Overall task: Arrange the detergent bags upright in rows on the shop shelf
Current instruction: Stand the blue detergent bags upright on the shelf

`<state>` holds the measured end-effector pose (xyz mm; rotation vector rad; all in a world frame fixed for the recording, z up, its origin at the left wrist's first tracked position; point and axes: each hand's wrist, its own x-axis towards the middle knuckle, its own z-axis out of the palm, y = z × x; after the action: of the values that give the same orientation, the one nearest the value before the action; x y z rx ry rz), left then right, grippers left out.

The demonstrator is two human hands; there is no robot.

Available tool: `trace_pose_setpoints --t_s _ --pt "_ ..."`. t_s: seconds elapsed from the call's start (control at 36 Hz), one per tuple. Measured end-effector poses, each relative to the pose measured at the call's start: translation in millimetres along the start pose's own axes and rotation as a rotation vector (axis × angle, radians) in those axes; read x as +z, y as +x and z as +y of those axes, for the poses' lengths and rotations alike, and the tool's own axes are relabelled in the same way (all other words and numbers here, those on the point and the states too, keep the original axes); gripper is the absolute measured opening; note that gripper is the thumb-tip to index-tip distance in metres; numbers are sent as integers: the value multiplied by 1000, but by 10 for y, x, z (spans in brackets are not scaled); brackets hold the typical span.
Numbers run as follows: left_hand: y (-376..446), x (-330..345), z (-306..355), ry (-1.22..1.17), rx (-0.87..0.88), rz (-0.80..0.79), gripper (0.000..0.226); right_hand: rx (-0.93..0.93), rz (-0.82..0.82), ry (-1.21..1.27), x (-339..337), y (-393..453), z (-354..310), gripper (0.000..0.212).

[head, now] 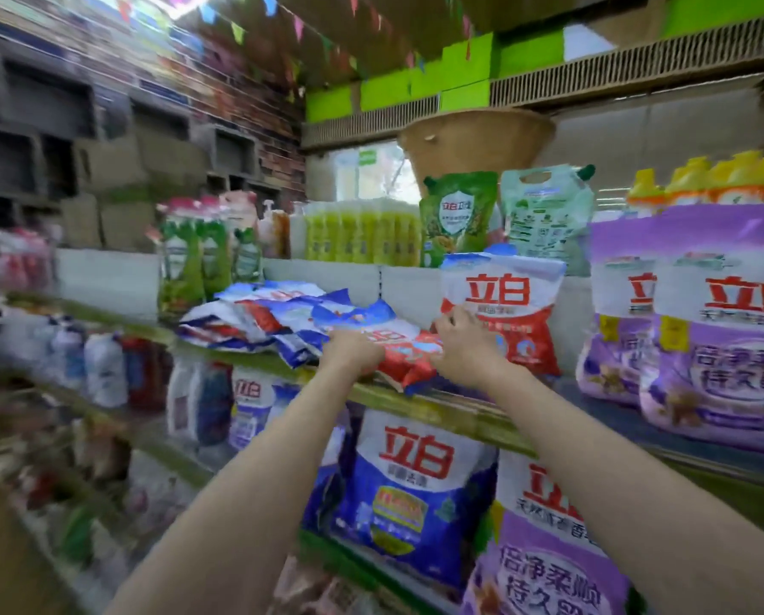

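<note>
A red and white detergent bag lies flat at the front of the shelf. My left hand grips its left end and my right hand holds its right end. Right behind it, another red and white bag stands upright. To the left, several blue and white bags lie in a loose heap on the same shelf.
Purple bags stand upright to the right. Green pouches and yellow-green packs sit on the ledge behind. Blue and purple bags fill the shelf below. The picture is blurred at the left.
</note>
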<state>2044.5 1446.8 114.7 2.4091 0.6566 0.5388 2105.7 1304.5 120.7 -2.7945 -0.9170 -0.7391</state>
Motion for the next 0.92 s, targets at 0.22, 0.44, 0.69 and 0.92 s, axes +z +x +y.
trace_pose_setpoints --t_s 0.22,0.44,0.69,0.92 --pt "300 122 43 -446 -34 -136 49 -124 -155 121 200 163 -159 35" --pt "544 281 54 -486 -118 73 43 43 -190 582 148 206 46 30" --pt "754 74 227 -1159 65 151 27 390 -30 783 297 214 442 42" --pt "1019 171 238 -1386 177 -42 23 368 -66 1680 344 259 600 34"
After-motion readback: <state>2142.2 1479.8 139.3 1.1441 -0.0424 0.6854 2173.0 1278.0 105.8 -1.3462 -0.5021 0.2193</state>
